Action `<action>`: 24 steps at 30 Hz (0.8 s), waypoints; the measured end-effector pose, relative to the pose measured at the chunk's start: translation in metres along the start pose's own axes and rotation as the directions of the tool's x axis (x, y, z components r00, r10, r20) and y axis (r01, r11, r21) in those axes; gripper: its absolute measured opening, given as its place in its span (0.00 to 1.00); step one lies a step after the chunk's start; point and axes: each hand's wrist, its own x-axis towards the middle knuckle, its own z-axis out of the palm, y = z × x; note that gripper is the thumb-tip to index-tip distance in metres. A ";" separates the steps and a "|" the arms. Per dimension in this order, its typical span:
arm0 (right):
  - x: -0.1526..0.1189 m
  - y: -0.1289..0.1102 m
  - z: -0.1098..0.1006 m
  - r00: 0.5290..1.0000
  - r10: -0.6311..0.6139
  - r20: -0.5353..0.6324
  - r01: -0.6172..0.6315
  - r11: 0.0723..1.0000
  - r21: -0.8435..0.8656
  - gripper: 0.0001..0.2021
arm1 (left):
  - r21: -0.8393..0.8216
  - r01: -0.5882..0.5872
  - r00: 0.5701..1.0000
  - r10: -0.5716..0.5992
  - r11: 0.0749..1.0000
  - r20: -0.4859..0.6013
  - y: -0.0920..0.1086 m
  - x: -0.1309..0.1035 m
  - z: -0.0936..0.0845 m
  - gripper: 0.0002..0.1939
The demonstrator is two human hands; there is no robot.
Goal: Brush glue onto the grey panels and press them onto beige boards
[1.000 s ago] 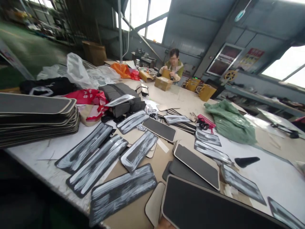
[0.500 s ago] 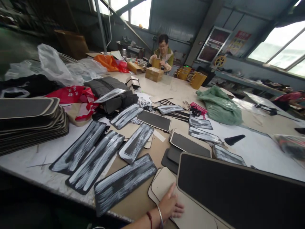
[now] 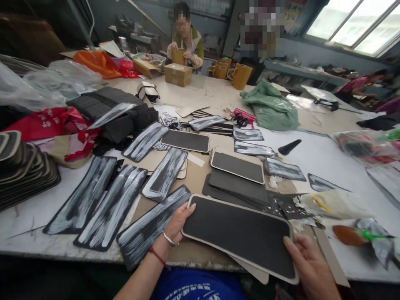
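Observation:
A large black panel with a beige border point(image 3: 237, 233) is held in front of me by both hands. My left hand point(image 3: 179, 221) grips its left end, thumb on top. At its right end my right hand point(image 3: 304, 254) has its thumb on the black face and fingers at the edge. Beneath the panel a beige board point(image 3: 254, 268) sticks out. Black pieces streaked with white, such as one by my left hand point(image 3: 153, 225), lie on the table to the left. Smaller bordered panels point(image 3: 237, 166) rest on dark sheets behind the held one.
A stack of bordered panels point(image 3: 28, 175) stands at the left. Rightward lie a brush with a green handle point(image 3: 359, 235) and a plastic bag point(image 3: 337, 204). A green bag point(image 3: 271, 108) sits farther back. Across the table a person point(image 3: 187, 41) handles a yellow object behind a cardboard box point(image 3: 178, 75).
The large panel has shifted left and nearer to me. My left hand has gone from the beige boards to its left end. My right hand has come into view at the other end.

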 end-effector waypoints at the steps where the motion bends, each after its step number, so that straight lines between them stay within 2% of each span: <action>1: 0.000 0.010 0.013 0.999 0.034 0.034 -0.034 0.999 0.004 0.19 | 0.074 0.012 0.999 -0.008 0.997 -0.054 -0.003 0.001 -0.006 0.21; 4: -0.001 0.042 0.041 0.992 0.107 0.060 -0.106 0.994 -0.018 0.19 | 0.223 0.031 0.989 0.002 0.974 -0.146 -0.017 0.006 -0.017 0.22; 8: -0.002 0.071 0.057 0.993 0.115 0.017 -0.112 0.986 -0.126 0.20 | 0.348 0.003 0.981 0.065 0.937 -0.185 -0.031 0.014 -0.021 0.24; 10: -0.001 0.076 0.062 0.995 0.090 -0.029 -0.095 0.968 -0.230 0.18 | 0.458 -0.024 0.973 0.125 0.889 -0.192 -0.033 0.017 -0.022 0.23; 14: 0.001 0.080 0.073 0.989 0.046 -0.143 -0.102 0.906 -0.412 0.15 | 0.699 -0.076 0.942 0.281 0.711 -0.183 -0.035 0.023 -0.024 0.18; 24: 0.009 0.091 0.082 0.979 0.138 -0.148 -0.193 0.859 -0.474 0.14 | 0.856 -0.084 0.888 0.428 0.511 -0.168 -0.042 0.027 -0.026 0.15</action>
